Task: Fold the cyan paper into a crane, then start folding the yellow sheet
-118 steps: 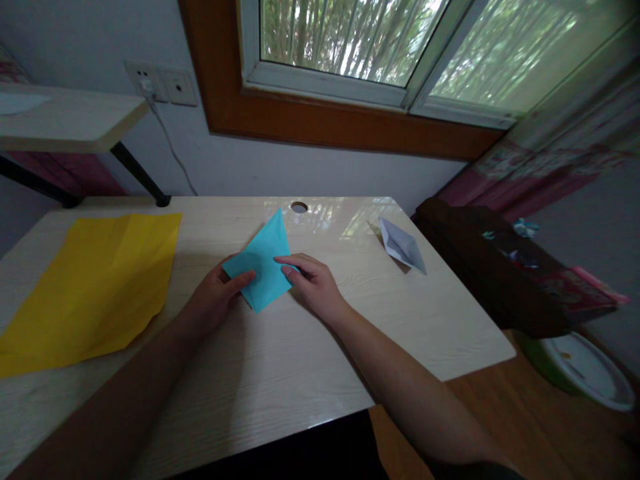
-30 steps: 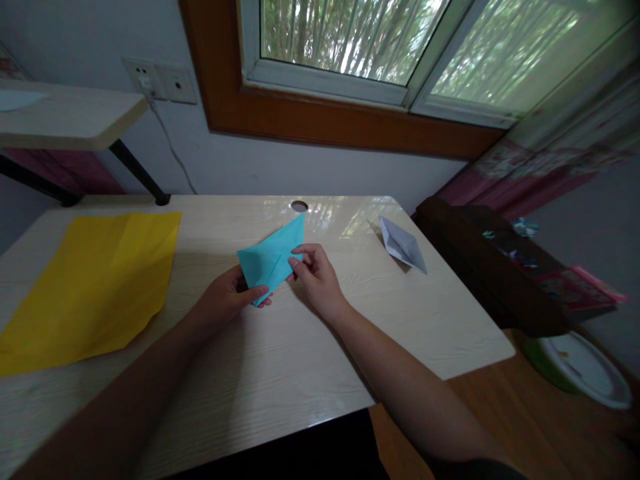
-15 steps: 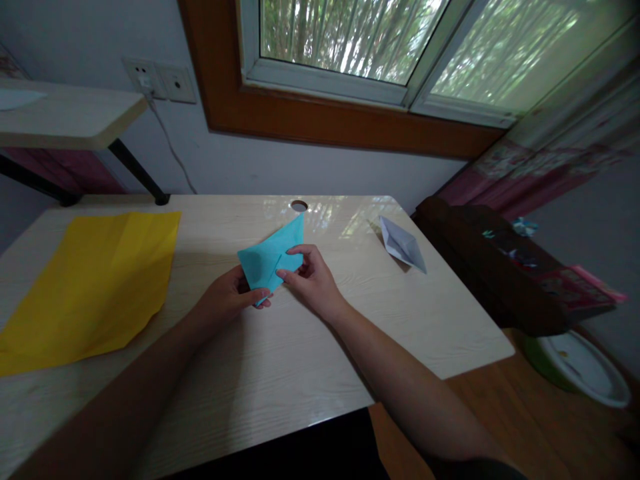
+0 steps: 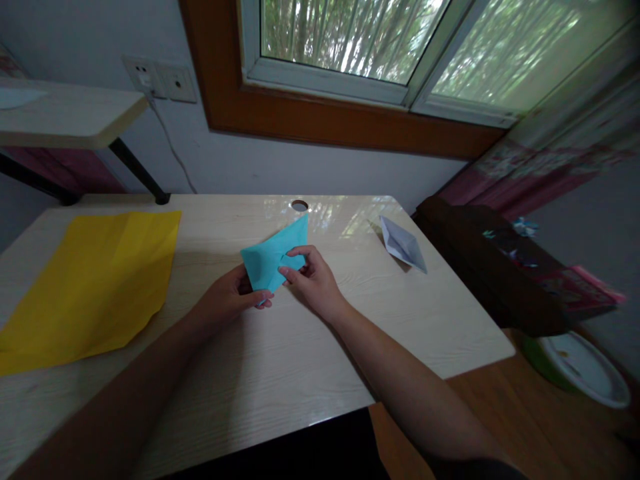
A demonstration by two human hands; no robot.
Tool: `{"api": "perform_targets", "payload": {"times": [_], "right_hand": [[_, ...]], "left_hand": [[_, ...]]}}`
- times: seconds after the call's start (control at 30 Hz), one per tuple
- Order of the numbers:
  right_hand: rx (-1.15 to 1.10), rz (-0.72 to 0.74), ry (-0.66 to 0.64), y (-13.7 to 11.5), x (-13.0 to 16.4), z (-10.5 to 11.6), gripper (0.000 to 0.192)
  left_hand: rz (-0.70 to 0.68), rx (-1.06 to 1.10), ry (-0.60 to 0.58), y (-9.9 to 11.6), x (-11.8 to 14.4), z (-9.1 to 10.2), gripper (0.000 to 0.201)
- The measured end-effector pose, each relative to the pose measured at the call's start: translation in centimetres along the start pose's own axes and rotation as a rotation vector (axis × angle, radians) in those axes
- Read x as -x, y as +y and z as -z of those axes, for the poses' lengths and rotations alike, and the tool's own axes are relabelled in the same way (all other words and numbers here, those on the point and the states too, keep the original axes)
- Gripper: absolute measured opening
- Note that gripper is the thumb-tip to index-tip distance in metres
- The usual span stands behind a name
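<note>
head view: left hand [image 4: 231, 298] pinches the blue paper's [image 4: 273, 257] lower corner just above the desk [image 4: 280, 347]; right hand [image 4: 313, 280], regripped since a second ago, pinches a flap mid-fold; yellow sheet [image 4: 95, 280] lies untouched.

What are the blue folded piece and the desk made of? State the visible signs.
Blue folded piece: thin matte paper, judging by its sharp creases; both hands pinch it. Desk: pale wood-grain top, likely laminate, glossy enough to mirror the window.
</note>
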State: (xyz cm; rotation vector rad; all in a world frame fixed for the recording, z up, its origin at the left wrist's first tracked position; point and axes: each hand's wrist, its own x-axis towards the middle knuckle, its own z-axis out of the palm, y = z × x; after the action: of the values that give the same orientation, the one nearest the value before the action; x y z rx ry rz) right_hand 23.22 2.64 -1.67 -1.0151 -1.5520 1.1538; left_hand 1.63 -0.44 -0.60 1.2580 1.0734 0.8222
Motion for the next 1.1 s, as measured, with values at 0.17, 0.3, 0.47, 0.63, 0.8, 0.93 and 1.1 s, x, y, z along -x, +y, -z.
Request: {"api": "perform_targets", "payload": {"times": [0.17, 0.3, 0.47, 0.63, 0.8, 0.93, 1.1], "right_hand": [[-0.009, -0.007, 0.047, -0.39, -0.01, 0.04, 0.038], [0.002, -0.010, 0.091, -0.69, -0.01, 0.03, 0.035], [-0.023, -0.005, 0.113, -0.93, 0.02, 0.00, 0.034], [-0.062, -0.004, 0.112, -1.04, 0.05, -0.05, 0.033], [-0.071, 0.003, 0.106, -0.95, -0.01, 0.02, 0.031], [-0.073, -0.005, 0.096, -0.74, -0.06, 0.04, 0.032], [-0.059, -0.001, 0.029, -0.20, 0.03, -0.02, 0.036]], "left_hand": [[-0.004, 0.009, -0.037, 0.19, 0.10, 0.01, 0.045], [-0.019, -0.031, -0.043, 0.56, 0.30, -0.03, 0.042], [-0.030, -0.022, -0.039, 0.73, 0.32, -0.17, 0.042], [-0.027, -0.007, -0.029, 0.66, 0.27, -0.30, 0.041], [-0.032, 0.015, -0.013, 0.60, 0.30, -0.37, 0.045], [-0.049, 0.051, -0.014, 0.27, 0.21, -0.33, 0.052], [-0.074, 0.101, -0.002, -0.16, 0.12, -0.32, 0.061]]}}
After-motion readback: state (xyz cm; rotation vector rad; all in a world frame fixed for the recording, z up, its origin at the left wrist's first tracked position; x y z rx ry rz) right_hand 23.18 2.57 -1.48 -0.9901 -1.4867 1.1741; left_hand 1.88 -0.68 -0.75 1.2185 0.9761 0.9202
